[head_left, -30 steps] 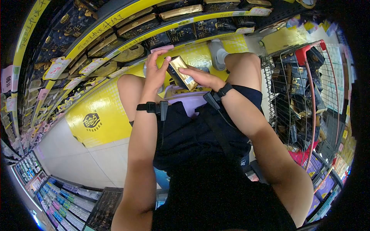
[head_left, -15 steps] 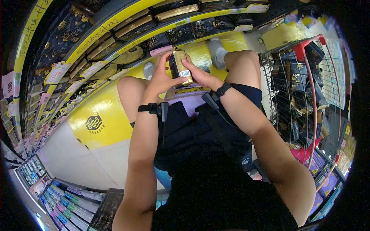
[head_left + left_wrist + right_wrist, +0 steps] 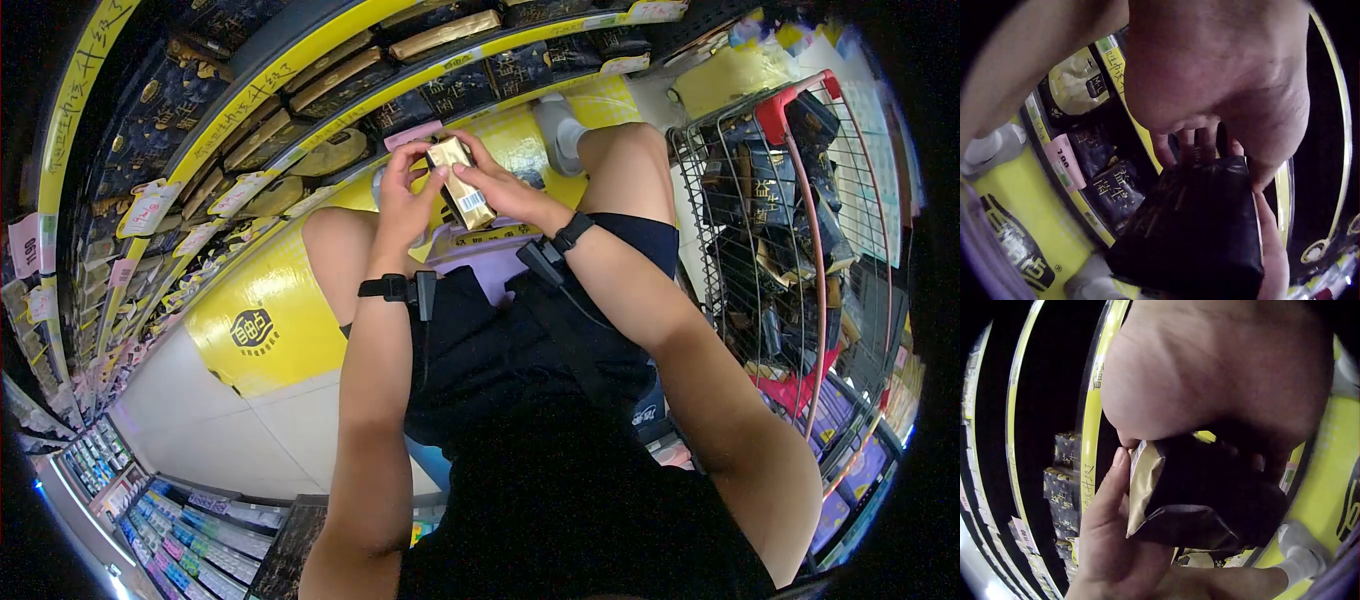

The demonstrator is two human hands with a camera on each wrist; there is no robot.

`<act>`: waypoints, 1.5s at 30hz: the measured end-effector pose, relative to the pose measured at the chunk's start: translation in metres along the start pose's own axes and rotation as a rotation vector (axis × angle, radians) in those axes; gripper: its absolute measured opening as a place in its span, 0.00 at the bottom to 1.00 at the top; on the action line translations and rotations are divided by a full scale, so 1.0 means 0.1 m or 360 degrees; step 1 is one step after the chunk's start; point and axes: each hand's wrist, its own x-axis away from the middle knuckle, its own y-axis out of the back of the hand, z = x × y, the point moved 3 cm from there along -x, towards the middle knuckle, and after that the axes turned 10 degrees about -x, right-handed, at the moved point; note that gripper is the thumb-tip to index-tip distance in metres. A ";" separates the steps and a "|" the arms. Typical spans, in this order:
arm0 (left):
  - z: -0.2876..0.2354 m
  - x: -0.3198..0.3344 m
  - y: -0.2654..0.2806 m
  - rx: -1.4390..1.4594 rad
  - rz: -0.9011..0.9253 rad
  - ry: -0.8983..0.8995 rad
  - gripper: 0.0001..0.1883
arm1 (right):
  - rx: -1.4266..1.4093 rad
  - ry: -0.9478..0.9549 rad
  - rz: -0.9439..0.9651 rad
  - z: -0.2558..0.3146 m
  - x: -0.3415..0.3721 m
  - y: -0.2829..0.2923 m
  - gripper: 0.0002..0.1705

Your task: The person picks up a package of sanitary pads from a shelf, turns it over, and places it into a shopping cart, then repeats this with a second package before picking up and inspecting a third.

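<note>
Both hands hold a black-and-gold sanitary pad pack [image 3: 474, 208] above the lap, its gold side with a barcode facing up in the head view. My left hand [image 3: 404, 205] grips the pack's upper left part, thumb against the gold side and fingers bent around the far end. From the other side my right hand [image 3: 510, 193] clasps it, thumb lying across the gold side. In the left wrist view the pack's black face [image 3: 1194, 231] fills the lower middle. The right wrist view shows the gold edge [image 3: 1145, 484] beside the left thumb.
Shelves with yellow edge strips [image 3: 240, 115] and rows of similar dark packs [image 3: 520, 75] curve ahead and left. A wire shopping cart [image 3: 770, 200] loaded with dark packs stands at right. Yellow floor panels [image 3: 285, 310] lie below, and a purple stool [image 3: 490, 280] shows between the legs.
The pack has turned from a slant to nearly upright, then tilted back to the left. The left thumb went to its lower end and is now higher, with the left fingers curled closer.
</note>
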 end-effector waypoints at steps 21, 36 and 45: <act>0.22 0.00 0.09 -0.0189 -0.0271 0.0140 0.06 | 0.0295 0.0298 -0.0142 -0.12 -0.08 0.06 0.37; -0.47 0.10 -0.11 -0.0625 0.0327 -0.0353 0.67 | -0.0226 -0.0154 -0.0258 0.00 -0.05 0.10 0.37; -0.33 0.07 -0.04 -0.0439 0.0057 -0.0367 0.49 | -0.0282 -0.0312 -0.0167 0.12 0.02 0.02 0.40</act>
